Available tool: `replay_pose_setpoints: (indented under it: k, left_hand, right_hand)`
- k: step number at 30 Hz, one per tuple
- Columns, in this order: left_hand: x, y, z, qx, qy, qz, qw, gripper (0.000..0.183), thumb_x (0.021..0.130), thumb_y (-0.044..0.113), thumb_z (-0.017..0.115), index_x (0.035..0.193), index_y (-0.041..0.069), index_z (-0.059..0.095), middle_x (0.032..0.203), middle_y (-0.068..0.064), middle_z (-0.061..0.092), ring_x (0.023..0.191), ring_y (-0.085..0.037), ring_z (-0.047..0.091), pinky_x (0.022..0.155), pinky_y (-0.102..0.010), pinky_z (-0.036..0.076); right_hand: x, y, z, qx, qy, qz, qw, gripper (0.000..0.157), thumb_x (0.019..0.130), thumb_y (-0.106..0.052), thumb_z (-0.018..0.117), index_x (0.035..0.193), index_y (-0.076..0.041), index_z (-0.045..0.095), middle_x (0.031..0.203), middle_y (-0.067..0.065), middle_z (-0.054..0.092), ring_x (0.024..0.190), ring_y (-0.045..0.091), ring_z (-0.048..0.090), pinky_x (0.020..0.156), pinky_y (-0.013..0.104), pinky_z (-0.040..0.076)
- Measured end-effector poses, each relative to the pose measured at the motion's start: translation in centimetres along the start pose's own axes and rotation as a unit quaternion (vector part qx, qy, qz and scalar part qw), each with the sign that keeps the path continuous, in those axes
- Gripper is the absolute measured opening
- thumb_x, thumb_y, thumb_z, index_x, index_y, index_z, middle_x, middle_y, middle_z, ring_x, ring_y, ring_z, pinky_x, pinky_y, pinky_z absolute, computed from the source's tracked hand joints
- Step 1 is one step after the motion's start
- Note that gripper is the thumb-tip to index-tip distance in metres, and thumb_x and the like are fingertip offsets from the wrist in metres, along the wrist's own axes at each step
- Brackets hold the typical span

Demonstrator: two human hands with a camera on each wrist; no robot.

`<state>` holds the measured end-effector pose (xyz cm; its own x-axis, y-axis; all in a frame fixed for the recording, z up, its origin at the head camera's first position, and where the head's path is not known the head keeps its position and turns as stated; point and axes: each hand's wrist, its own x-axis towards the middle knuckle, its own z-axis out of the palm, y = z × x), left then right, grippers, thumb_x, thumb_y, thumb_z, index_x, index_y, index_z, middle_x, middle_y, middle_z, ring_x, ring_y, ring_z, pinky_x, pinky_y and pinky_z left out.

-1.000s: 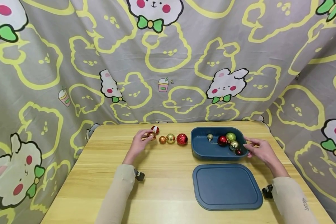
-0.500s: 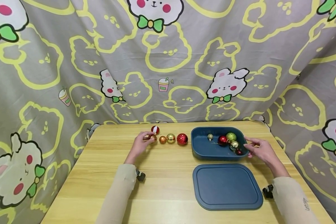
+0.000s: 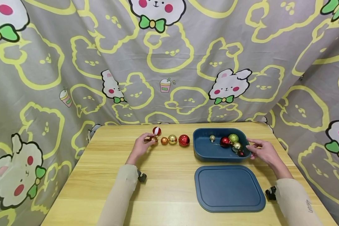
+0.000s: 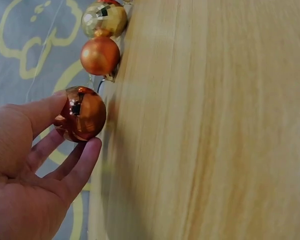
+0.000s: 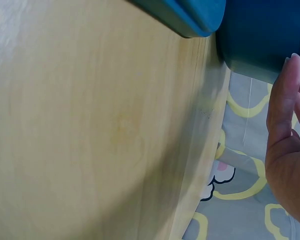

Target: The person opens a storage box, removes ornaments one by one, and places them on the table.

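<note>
My left hand (image 3: 142, 145) pinches a shiny copper Christmas ball (image 4: 85, 114) between thumb and fingertips, low over the table. Just beyond it sits a red-and-white ball (image 3: 156, 131). To its right, in a row, are a matte orange ball (image 4: 100, 56), a shiny gold ball (image 3: 172, 139) and a red glitter ball (image 3: 184, 140). My right hand (image 3: 263, 152) grips the right end of a blue rectangular container (image 3: 203, 154), thumb against its outer wall. Inside it lie a red ball (image 3: 224, 142), a green glitter ball (image 3: 233, 138), a gold ball (image 3: 237, 146) and smaller ones.
A blue lid (image 3: 230, 188) lies flat on the wooden table (image 3: 163, 194) in front of the container. A grey curtain (image 3: 186, 56) with cartoon prints hangs behind the table and along both sides.
My left hand has lowered the copper ball slightly, down to the left of the orange ball, uncovering more of the red-and-white ball. My right hand and the container have stayed put.
</note>
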<state>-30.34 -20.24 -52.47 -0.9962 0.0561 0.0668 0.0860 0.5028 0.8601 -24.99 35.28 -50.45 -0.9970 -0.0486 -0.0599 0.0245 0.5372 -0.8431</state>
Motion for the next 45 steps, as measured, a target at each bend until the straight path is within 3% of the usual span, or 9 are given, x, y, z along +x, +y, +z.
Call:
replay_pose_setpoints:
  k: [20, 35, 45]
  left_hand:
    - [0.2, 0.6, 0.5, 0.027, -0.005, -0.009, 0.9996, 0.037, 0.099, 0.013, 0.072, 0.135, 0.008, 0.066, 0.142, -0.016, 0.061, 0.122, -0.039, 0.065, 0.1, -0.046, 0.057]
    - [0.3, 0.7, 0.7, 0.041, -0.004, 0.024, 0.9989, 0.041, 0.095, 0.01, 0.075, 0.135, 0.002, 0.064, 0.139, -0.021, 0.06, 0.125, -0.043, 0.063, 0.104, -0.051, 0.055]
    - [0.3, 1.2, 0.4, 0.046, -0.002, 0.024, 0.9987, 0.043, 0.096, 0.011, 0.074, 0.137, 0.005, 0.063, 0.14, -0.017, 0.059, 0.132, -0.039, 0.057, 0.109, -0.05, 0.051]
  right_hand:
    - [0.0, 0.0, 0.0, 0.003, -0.001, -0.001, 1.0, 0.054, 0.105, -0.02, 0.063, 0.153, 0.001, 0.047, 0.099, 0.022, 0.061, 0.064, 0.015, 0.067, 0.064, 0.036, 0.063]
    - [-0.1, 0.2, -0.1, 0.004, 0.003, -0.003, 1.0, 0.055, 0.105, -0.022, 0.064, 0.151, 0.004, 0.048, 0.1, 0.024, 0.061, 0.065, 0.017, 0.068, 0.064, 0.036, 0.063]
    - [-0.2, 0.3, -0.1, -0.006, 0.002, -0.006, 1.0, 0.053, 0.105, -0.02, 0.062, 0.152, 0.002, 0.048, 0.1, 0.024, 0.061, 0.065, 0.017, 0.068, 0.064, 0.035, 0.063]
